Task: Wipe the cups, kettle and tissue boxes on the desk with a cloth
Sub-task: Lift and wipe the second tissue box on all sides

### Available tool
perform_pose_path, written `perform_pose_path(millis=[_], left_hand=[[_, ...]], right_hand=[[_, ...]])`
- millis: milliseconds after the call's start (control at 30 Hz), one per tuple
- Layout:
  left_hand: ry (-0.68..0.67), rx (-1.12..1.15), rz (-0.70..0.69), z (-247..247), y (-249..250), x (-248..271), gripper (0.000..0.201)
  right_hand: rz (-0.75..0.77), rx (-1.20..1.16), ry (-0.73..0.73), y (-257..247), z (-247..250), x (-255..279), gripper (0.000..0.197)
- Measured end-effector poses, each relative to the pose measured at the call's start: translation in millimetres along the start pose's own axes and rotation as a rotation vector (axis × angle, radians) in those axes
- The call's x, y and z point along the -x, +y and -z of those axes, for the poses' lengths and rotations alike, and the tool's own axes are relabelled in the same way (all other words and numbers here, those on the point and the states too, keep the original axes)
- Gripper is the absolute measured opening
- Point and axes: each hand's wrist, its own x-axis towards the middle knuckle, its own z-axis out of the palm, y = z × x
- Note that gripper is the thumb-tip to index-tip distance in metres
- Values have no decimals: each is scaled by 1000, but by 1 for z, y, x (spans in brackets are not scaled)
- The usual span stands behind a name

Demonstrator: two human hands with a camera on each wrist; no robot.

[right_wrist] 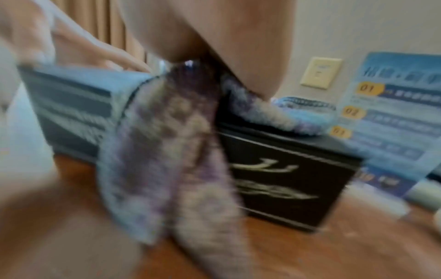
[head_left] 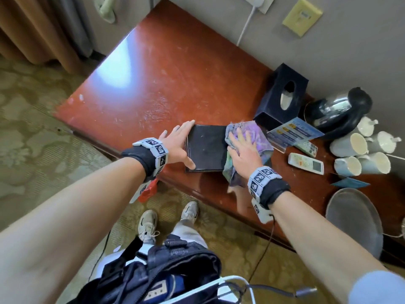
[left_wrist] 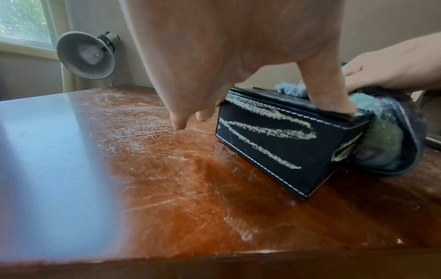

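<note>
Two remotes [head_left: 305, 163], blue leaflet stand [head_left: 294, 132], grey lamp [left_wrist: 86, 55], wall switch [head_left: 302, 16]

Scratched desk [head_left: 153, 84] under tissue boxes [head_left: 206, 148], cups [head_left: 350, 145]

A hotel room; kettle [head_left: 337, 110], cups [head_left: 359, 154], remote [head_left: 305, 163], curtains [head_left: 37, 29], patterned carpet [head_left: 32, 132].

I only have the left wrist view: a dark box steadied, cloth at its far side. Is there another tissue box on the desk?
Observer: Yes, the head view shows a second tissue box by the wall, beyond the cloth.
Operator: Cups, kettle?
Observer: A cluster of cups sits beside the kettle, neither hand touching them.
Operator: Right hand's fingers?
Observer: The right hand lies flat on the cloth, fingers spread.
</note>
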Motion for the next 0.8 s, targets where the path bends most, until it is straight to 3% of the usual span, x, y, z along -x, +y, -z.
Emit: perform_pose_path(millis=[100, 233, 467, 567, 700, 800], left_hand=[[-2, -30, -7, 1, 0, 1, 135], [-5, -37, -8, 1, 0, 2, 135], [18, -21, 6, 2, 0, 3, 133], [23, -47, 9, 1, 1, 2, 133], [18, -43, 6, 2, 2, 1, 133], [16, -33, 14, 3, 2, 0, 134]], right_hand=[[252, 66, -103, -43, -23, 11, 51], [329, 132, -108, -41, -20, 10, 51], [103, 25, -20, -70, -24, -12, 49], [51, 41, -23, -39, -18, -3, 50], [-248, -45, 77, 26, 2, 1, 51], [-251, 58, 114, 10, -4, 3, 50]])
